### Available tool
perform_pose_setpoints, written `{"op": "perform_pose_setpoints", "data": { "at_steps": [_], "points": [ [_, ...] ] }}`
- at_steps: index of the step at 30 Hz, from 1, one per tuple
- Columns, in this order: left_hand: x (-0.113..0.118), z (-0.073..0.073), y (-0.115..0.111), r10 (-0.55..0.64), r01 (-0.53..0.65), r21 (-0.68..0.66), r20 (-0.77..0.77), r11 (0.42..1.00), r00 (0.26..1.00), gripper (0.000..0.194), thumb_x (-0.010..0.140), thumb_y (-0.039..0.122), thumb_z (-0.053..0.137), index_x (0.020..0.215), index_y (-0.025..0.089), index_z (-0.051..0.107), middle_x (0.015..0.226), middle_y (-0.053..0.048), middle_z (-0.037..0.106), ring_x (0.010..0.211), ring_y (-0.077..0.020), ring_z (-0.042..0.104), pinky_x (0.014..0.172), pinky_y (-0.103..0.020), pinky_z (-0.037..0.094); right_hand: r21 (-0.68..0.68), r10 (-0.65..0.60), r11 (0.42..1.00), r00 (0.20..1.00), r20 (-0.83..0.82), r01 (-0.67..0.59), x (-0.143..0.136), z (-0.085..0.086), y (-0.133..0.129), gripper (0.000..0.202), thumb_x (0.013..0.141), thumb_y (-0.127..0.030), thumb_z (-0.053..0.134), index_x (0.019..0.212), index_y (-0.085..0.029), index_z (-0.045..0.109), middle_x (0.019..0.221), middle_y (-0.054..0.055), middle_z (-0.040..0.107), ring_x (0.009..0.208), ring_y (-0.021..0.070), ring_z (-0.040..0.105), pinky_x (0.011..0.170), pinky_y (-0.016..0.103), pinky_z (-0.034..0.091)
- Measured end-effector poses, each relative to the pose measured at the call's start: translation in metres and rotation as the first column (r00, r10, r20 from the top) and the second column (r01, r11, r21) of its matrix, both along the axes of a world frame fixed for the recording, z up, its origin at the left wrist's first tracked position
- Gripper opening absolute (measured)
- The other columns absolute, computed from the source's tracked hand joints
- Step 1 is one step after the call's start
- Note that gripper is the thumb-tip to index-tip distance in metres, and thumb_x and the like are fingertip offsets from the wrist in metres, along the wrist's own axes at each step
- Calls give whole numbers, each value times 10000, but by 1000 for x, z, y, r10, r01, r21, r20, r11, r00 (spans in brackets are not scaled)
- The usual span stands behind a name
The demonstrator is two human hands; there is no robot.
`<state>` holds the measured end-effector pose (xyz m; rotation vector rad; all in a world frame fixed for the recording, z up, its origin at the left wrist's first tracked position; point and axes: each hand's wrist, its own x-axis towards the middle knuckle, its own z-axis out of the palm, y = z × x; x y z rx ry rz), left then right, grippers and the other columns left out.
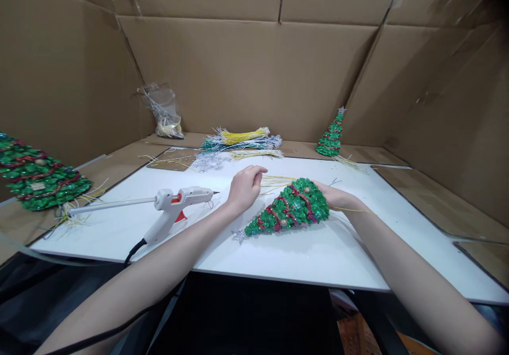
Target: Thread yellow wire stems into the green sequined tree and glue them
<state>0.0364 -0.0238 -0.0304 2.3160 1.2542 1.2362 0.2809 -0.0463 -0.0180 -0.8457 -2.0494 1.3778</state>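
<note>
A green tinsel tree (pixel 292 206) with red garland lies tilted over the white board, its silver star (pixel 239 236) pointing to the lower left. My right hand (pixel 324 193) is at the tree's base, its fingers mostly hidden behind the tree. Thin yellow wires (pixel 276 182) stretch from beside the tree toward my left hand (pixel 247 184), whose fingers are bent together over their left end; what is between them is hidden. A white glue gun (pixel 185 198) stands left of my left hand, its nozzle pointing right.
Wire bundles (pixel 242 135) and silver stars (pixel 210 161) lie at the back. A small tree (pixel 331 136) stands back right; a larger one (pixel 43 177) is at the far left. A plastic bag (pixel 165 111) leans on the cardboard wall. The gun's cord (pixel 135 250) runs under my left forearm.
</note>
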Motion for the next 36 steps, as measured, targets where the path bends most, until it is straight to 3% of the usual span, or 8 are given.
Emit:
{"op": "perform_pose_setpoints", "data": {
  "at_steps": [6, 12, 17, 24, 27, 31, 36],
  "points": [
    [5, 4, -4, -75, 150, -190, 351, 970, 933, 245, 865, 176, 505, 1006, 156, 705, 819, -38, 692, 703, -141, 585, 684, -261, 458, 6, 23, 1000, 1000, -13, -22, 1, -3, 1, 485, 707, -459, 782, 1106, -191, 715, 1089, 85, 737, 1045, 270, 661, 958, 422, 518],
    [6, 6, 1, -122, 370, -279, 631, 886, 766, 266, 813, 196, 561, 1032, 130, 696, 724, -20, 610, 573, -93, 460, 522, -216, 372, 15, 24, 1000, 1000, -8, -24, 1, -3, 2, 471, 720, -464, 772, 1093, -180, 722, 1106, 91, 734, 1047, 271, 662, 954, 414, 519],
    [5, 8, 2, -168, 490, -241, 740, 838, 651, 304, 791, 170, 571, 1068, 153, 694, 758, -7, 567, 587, -79, 452, 559, -218, 391, 15, 1, 1000, 1000, -11, 0, 0, -1, 1, 524, 692, -504, 781, 1097, -179, 715, 1077, 94, 741, 1020, 266, 672, 958, 414, 518],
    [5, 8, 3, -157, 559, -226, 817, 797, 554, 295, 781, 94, 527, 1006, 144, 712, 761, -4, 516, 594, -67, 456, 565, -212, 368, 15, 5, 1000, 1000, 7, -5, 2, -3, 2, 489, 686, -504, 784, 1032, -165, 723, 1047, 95, 740, 1010, 271, 663, 920, 412, 531],
    [6, 9, 3, -140, 567, -233, 832, 790, 537, 275, 788, 97, 513, 980, 134, 706, 738, 4, 477, 535, -54, 370, 506, -213, 285, 33, 17, 999, 1000, 2, -17, 3, -5, 4, 445, 709, -496, 768, 1000, -160, 727, 1058, 97, 735, 1010, 265, 658, 930, 408, 523],
    [6, 10, 2, -131, 558, -266, 810, 786, 571, 237, 793, 135, 525, 960, 141, 692, 668, 26, 380, 506, -66, 252, 484, -238, 180, 47, 23, 999, 1000, 8, -24, 4, -7, 5, 433, 727, -483, 757, 1016, -161, 726, 1096, 100, 728, 1043, 271, 649, 956, 415, 507],
    [5, 11, 0, -142, 536, -315, 749, 783, 648, 269, 876, 372, 558, 927, 152, 704, 619, 47, 231, 509, -85, 181, 491, -267, 110, 46, -5, 999, 1000, 28, 3, 5, -8, 6, 509, 703, -512, 766, 1074, -166, 719, 1104, 106, 727, 1036, 282, 652, 938, 423, 520]
  ]
}}
